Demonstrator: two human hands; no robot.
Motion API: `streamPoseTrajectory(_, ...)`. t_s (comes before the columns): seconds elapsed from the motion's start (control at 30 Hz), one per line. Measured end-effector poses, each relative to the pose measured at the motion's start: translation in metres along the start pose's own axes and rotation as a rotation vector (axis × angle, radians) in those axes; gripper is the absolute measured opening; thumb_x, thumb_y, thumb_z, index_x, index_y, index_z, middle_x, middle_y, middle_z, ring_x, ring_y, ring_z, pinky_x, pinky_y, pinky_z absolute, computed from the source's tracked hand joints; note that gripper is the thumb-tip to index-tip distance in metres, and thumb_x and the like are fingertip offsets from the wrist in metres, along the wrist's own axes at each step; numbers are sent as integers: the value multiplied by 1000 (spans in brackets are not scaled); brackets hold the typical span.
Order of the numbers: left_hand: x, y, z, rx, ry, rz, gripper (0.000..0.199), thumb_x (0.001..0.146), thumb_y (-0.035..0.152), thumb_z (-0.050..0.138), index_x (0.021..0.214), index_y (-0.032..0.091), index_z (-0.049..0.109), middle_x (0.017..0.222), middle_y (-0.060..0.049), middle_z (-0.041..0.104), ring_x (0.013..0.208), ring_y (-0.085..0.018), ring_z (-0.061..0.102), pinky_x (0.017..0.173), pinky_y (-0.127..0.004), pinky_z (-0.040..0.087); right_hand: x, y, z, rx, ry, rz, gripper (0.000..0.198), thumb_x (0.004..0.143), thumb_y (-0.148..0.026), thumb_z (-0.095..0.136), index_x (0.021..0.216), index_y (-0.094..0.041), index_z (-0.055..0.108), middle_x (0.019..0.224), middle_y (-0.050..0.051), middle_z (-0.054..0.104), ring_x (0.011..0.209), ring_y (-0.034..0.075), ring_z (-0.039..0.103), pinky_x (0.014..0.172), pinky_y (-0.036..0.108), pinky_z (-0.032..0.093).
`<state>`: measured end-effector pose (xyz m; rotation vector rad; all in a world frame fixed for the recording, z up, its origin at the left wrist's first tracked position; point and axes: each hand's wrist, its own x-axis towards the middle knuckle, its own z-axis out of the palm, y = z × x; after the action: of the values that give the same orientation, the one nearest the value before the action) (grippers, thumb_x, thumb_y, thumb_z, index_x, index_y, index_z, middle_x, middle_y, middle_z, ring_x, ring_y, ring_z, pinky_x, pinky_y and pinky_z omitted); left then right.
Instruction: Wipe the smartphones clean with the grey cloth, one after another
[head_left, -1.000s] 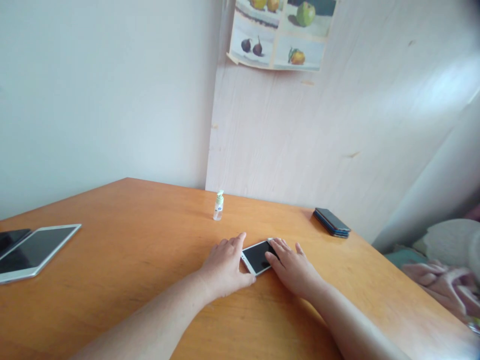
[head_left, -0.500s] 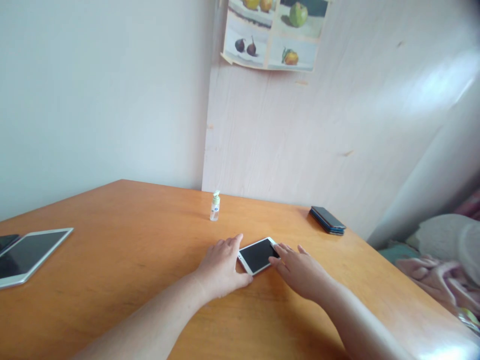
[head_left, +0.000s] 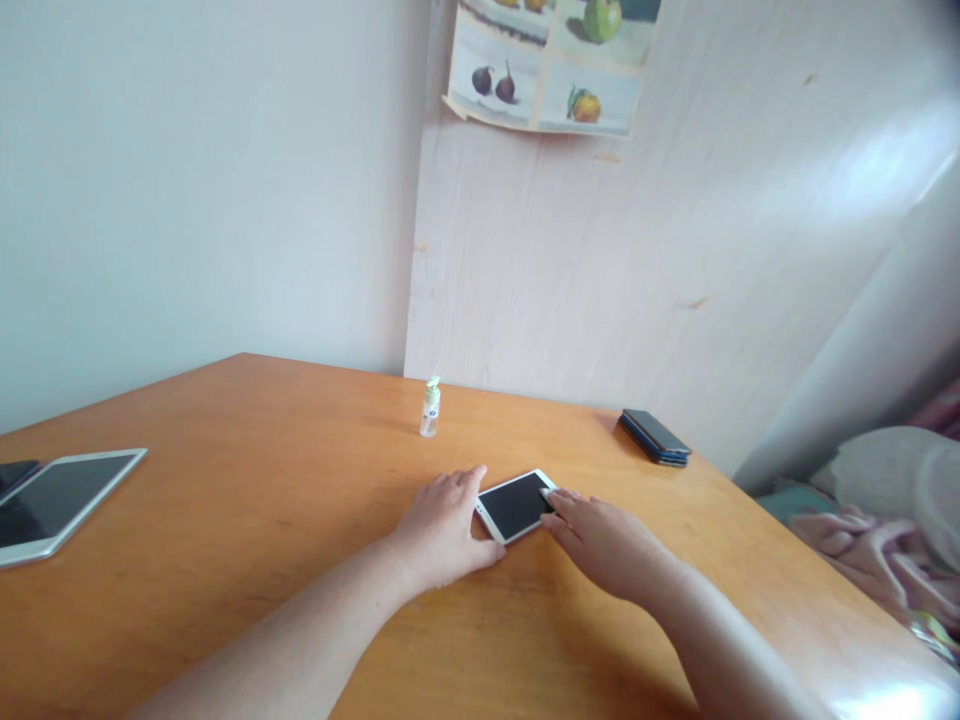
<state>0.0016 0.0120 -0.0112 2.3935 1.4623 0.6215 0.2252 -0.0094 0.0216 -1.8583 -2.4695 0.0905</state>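
A white smartphone (head_left: 513, 507) with a dark screen lies face up on the wooden table (head_left: 300, 430). My left hand (head_left: 442, 530) braces its left end, thumb at the near corner and forefinger by the far one. Over the right end of the screen is my right hand (head_left: 600, 535), palm down, fingers bent together and hiding that end. Something small and whitish shows at its fingertips; I cannot make out what it is. Beyond the phone stands a small clear pump bottle (head_left: 430, 410) with a pale green top.
At the left edge lies a white tablet (head_left: 67, 500), partly over a dark device (head_left: 15, 475). Several dark phones (head_left: 654, 437) are stacked near the table's right edge. Pink cloth (head_left: 862, 550) lies beyond that edge. A fruit picture (head_left: 547, 70) hangs on the wall behind.
My right hand's fingers have drawn closer together at the phone's right end. My left hand stays at the left end, and the camera view has shifted slightly.
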Motion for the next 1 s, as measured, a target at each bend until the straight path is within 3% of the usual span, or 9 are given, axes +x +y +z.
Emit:
streamPoseTrajectory(0.13, 0, 0, 2, -3, 13, 2, 86, 67, 49, 71, 139, 13, 40, 131, -17, 58, 120, -35, 53, 101, -44, 42, -11, -23, -5, 52, -1, -180, 42, 100, -34, 33, 127, -18, 61, 131, 13, 62, 121, 29, 58, 103, 43, 43)
streamPoseTrajectory(0.27, 0, 0, 2, -4, 34, 20, 75, 72, 48, 67, 135, 14, 44, 126, -16, 60, 116, -33, 56, 98, -44, 44, -26, -46, -10, 154, -38, -363, 42, 100, -34, 33, 133, -22, 56, 140, 8, 56, 131, 24, 50, 109, 37, 38)
streamPoseTrajectory(0.33, 0, -1, 2, 2, 27, 14, 76, 71, 49, 68, 134, 14, 45, 127, -16, 60, 117, -34, 55, 98, -44, 44, -23, -40, -10, 136, -38, -310, 43, 101, -36, 33, 135, -23, 56, 140, 8, 57, 127, 25, 54, 105, 38, 43)
streamPoseTrajectory(0.53, 2, -2, 3, 13, 9, 11, 82, 64, 47, 75, 134, 16, 45, 129, -14, 59, 117, -34, 55, 98, -44, 44, -4, -3, -3, -43, -13, 31, 46, 100, -38, 33, 130, -15, 59, 127, 15, 65, 111, 32, 64, 91, 45, 50)
streamPoseTrajectory(0.6, 2, -2, 4, 15, 14, 13, 83, 64, 48, 75, 134, 16, 45, 129, -15, 59, 117, -34, 54, 99, -45, 43, -7, -10, -4, -33, -3, -23, 44, 100, -37, 33, 127, -16, 60, 124, 15, 66, 109, 31, 65, 89, 43, 50)
streamPoseTrajectory(0.73, 1, -2, 5, 9, 33, 19, 74, 70, 49, 69, 132, 15, 47, 126, -15, 60, 117, -34, 55, 98, -45, 44, -22, -39, -10, 139, -19, -317, 39, 101, -33, 32, 123, -22, 62, 129, 9, 64, 120, 24, 59, 97, 35, 47)
streamPoseTrajectory(0.8, 1, -3, 6, 7, 41, 22, 72, 72, 48, 68, 132, 16, 46, 126, -15, 60, 117, -34, 55, 98, -44, 44, -24, -41, -11, 179, -33, -371, 40, 102, -35, 31, 127, -24, 60, 134, 6, 61, 124, 23, 56, 100, 34, 45)
streamPoseTrajectory(0.87, 1, -3, 6, 9, 37, 20, 77, 69, 50, 71, 133, 16, 45, 128, -15, 59, 118, -34, 54, 99, -44, 43, -20, -31, -8, 142, -28, -306, 42, 102, -36, 30, 130, -24, 59, 134, 7, 61, 120, 25, 59, 98, 38, 47)
streamPoseTrajectory(1.0, 1, -3, 5, 17, 21, 16, 83, 64, 49, 75, 134, 17, 45, 131, -14, 58, 120, -34, 54, 100, -44, 43, 0, 1, 2, -10, 18, -37, 45, 101, -38, 30, 128, -18, 61, 127, 13, 65, 111, 32, 64, 94, 48, 48)
